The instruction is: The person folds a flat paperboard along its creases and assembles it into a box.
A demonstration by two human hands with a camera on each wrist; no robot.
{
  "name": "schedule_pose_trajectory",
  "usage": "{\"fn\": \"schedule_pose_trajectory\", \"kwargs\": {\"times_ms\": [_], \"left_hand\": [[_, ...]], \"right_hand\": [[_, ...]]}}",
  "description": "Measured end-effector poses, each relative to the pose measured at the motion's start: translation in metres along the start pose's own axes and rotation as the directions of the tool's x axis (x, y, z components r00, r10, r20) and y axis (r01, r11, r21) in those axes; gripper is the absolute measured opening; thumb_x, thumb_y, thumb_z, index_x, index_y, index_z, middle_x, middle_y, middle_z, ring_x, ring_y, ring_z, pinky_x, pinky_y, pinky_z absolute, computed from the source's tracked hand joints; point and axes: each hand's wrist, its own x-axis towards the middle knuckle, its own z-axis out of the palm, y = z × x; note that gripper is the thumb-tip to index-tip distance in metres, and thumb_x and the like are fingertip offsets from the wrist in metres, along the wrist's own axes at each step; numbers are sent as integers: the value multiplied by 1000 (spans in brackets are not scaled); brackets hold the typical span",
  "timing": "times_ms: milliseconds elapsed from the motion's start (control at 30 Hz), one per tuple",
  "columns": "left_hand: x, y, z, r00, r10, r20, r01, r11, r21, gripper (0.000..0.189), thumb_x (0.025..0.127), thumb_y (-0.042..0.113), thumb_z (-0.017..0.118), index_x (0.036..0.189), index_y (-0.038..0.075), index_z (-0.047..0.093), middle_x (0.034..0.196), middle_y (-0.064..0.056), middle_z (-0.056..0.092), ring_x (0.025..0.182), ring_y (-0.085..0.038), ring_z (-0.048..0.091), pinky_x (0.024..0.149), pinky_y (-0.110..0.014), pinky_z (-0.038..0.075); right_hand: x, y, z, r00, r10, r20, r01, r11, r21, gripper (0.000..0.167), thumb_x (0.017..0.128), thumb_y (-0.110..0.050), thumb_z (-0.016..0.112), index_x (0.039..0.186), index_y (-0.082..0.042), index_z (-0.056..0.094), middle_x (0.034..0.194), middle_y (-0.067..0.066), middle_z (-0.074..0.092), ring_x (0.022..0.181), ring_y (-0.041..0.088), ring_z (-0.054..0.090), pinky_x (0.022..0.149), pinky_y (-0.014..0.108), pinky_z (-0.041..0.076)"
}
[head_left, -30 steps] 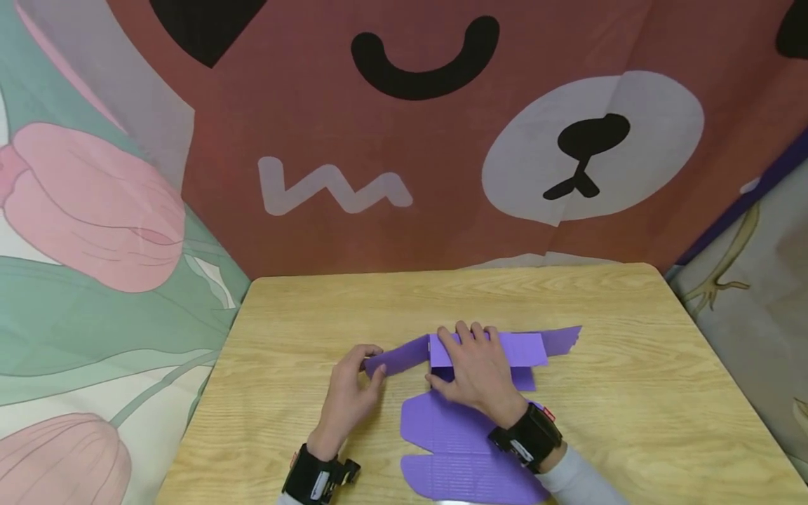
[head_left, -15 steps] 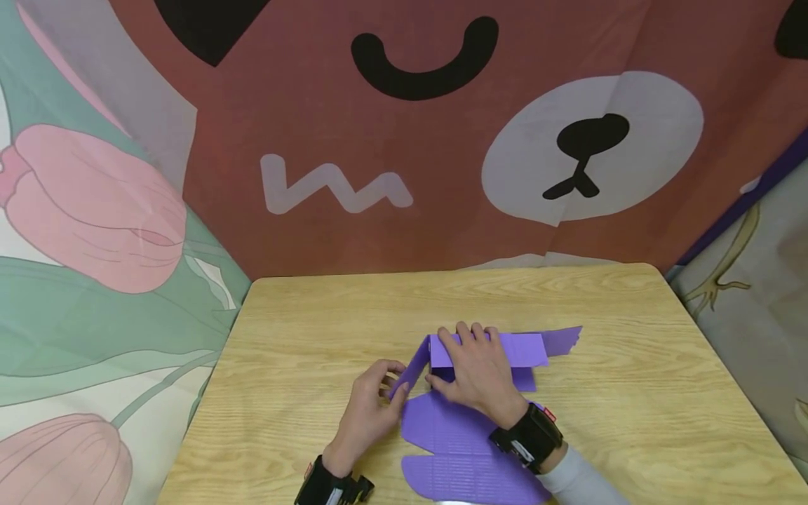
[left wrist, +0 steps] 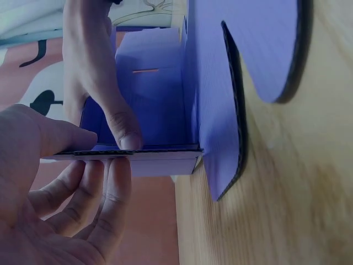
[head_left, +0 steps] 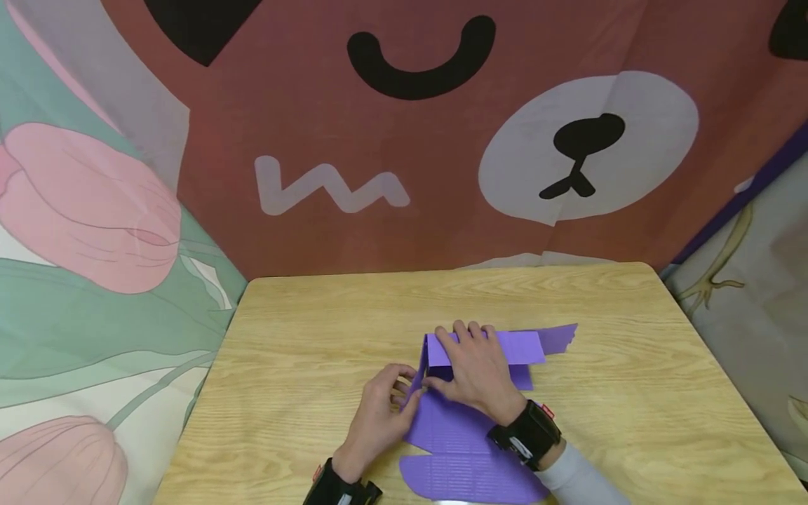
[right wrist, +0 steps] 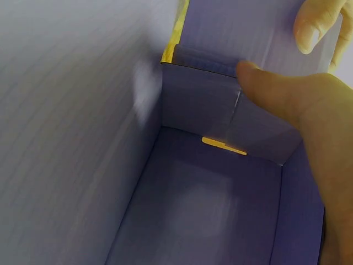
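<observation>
A partly folded purple cardboard box lies open toward me on the table. My left hand pinches its left side flap, thumb inside and fingers outside, with the flap bent toward me. My right hand grips the box from above, fingers spread over the upper panel. In the left wrist view, the right thumb touches the edge of that flap from the inside. A slot shows at the foot of an inner wall in the right wrist view. The notched lid panel lies flat nearest me.
Another flap sticks out to the right of the box. The wooden table ends against a brown cloth printed with a cartoon face. Flower-patterned cloth hangs on the left.
My left hand has moved right and toward me, swinging the left flap from sticking out sideways to standing across the box's open left end. The right hand keeps its grip.
</observation>
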Motion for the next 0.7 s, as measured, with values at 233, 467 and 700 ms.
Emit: {"fn": "schedule_pose_trajectory", "kwargs": {"times_ms": [233,467,700], "left_hand": [[2,5,3,1000,15,7,-15,1000,11,29,83,4,74,109,11,63,100,1,67,78,-6,66,63,-16,56],[5,9,9,999,22,29,-22,1000,-4,29,83,4,73,109,8,60,99,-2,66,77,-6,66,61,-15,56],[4,12,12,997,-4,81,7,999,-35,39,83,14,78,113,5,55,106,-8,62,81,-15,68,66,-16,57]], "right_hand": [[2,2,-3,1000,-29,5,28,1000,8,97,59,-81,69,133,-22,52,110,10,60,98,35,58,87,51,43],[2,3,-6,998,-25,56,24,1000,4,98,57,-75,75,136,-21,50,116,11,60,100,35,58,88,50,41],[2,1,-8,997,-24,75,24,1000,4,85,65,-55,79,137,-21,50,116,10,60,100,34,57,88,50,41]]}}
